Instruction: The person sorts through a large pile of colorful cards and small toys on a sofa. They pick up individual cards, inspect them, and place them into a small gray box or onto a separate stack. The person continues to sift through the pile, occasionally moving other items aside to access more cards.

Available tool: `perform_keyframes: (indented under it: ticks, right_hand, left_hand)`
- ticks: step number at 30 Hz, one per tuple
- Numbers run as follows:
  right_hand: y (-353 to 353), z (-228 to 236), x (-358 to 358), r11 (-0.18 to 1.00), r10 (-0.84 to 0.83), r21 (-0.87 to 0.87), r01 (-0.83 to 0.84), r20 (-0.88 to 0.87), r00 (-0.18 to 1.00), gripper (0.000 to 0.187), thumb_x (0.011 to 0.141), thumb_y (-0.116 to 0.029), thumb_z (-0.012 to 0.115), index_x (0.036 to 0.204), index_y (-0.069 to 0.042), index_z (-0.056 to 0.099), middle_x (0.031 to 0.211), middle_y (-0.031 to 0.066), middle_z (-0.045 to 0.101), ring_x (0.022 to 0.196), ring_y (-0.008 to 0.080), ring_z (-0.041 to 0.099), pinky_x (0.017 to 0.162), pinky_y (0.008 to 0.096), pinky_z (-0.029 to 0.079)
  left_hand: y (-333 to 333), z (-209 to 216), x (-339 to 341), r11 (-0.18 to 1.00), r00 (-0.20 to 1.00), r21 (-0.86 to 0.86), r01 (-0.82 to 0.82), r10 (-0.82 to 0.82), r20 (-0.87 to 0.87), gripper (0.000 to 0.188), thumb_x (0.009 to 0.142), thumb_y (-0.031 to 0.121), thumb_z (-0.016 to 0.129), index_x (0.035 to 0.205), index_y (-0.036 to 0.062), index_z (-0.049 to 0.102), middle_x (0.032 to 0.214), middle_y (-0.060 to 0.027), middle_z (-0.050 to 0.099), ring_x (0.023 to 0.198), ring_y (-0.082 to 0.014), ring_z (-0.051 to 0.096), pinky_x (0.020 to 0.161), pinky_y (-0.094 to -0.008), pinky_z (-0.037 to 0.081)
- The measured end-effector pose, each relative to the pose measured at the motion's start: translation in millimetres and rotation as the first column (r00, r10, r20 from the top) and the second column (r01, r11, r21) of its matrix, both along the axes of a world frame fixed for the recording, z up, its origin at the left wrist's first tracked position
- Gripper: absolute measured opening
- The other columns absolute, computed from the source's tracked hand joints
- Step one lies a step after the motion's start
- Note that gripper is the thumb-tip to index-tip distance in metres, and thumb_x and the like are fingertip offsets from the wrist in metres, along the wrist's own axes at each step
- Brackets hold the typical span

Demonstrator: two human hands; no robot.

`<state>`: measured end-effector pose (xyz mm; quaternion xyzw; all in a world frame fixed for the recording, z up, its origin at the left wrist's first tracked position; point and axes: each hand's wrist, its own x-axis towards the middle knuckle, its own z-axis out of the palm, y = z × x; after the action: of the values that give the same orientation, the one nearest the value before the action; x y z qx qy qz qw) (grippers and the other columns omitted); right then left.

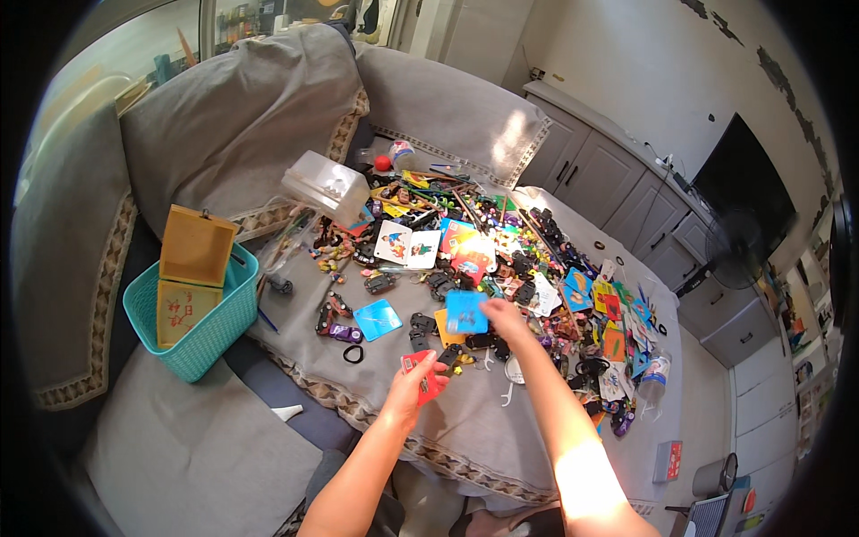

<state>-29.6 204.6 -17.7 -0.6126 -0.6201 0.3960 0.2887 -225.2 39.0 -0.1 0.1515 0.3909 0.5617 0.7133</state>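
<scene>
My left hand point(417, 387) is closed around a red card point(436, 383), low in front of the toy pile. In my right hand point(504, 319), a blue card point(465, 313) is pinched by its right edge, slightly blurred, over the near side of the pile. Beneath it a yellow card point(446, 328) shows in part beside dark toy cars point(420, 329). Another blue card point(378, 319) lies flat on the cover to the left, next to a purple toy car point(344, 333). An open booklet with pictures point(407, 245) rests farther back on the pile.
A teal basket point(199, 351) holding an open yellow wooden box point(190, 295) stands at the left. A clear plastic bin point(326, 186) lies tipped behind the pile. Mixed small toys, pencils and cards spread rightward to a clear jar point(655, 376). Sofa cushions point(242, 116) rise behind.
</scene>
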Motion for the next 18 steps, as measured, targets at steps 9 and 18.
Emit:
perform_keyframes:
  ticks: [9,18]
  right_hand:
    - [-7,-7,-37,0.947,-0.089,0.322,-0.004,0.271,0.958,0.023,0.072,-0.015,0.072,0.086,-0.001,0.060,0.076,0.0097,0.064,0.069,0.0162,0.062,0.062,0.0295,0.049]
    - [20,-30,-147,0.973,0.214,0.068,-0.221,0.094,0.972,0.028,0.074,-0.019,0.067,0.095,-0.002,0.059,0.090,0.0151,0.065,0.082,0.0241,0.064,0.071,0.0361,0.049]
  left_hand:
    - [0,2,-14,0.998,0.998,-0.028,-0.058,0.058,0.024,0.049,0.086,0.029,0.060,0.122,0.0002,0.045,0.099,-0.0134,0.060,0.081,-0.0212,0.062,0.072,-0.0337,0.051]
    - [7,-11,-26,0.802,0.802,-0.014,-0.598,0.597,-0.026,0.039,0.087,0.015,0.056,0.123,0.0043,0.045,0.099,-0.0107,0.058,0.076,-0.0190,0.060,0.068,-0.0307,0.049]
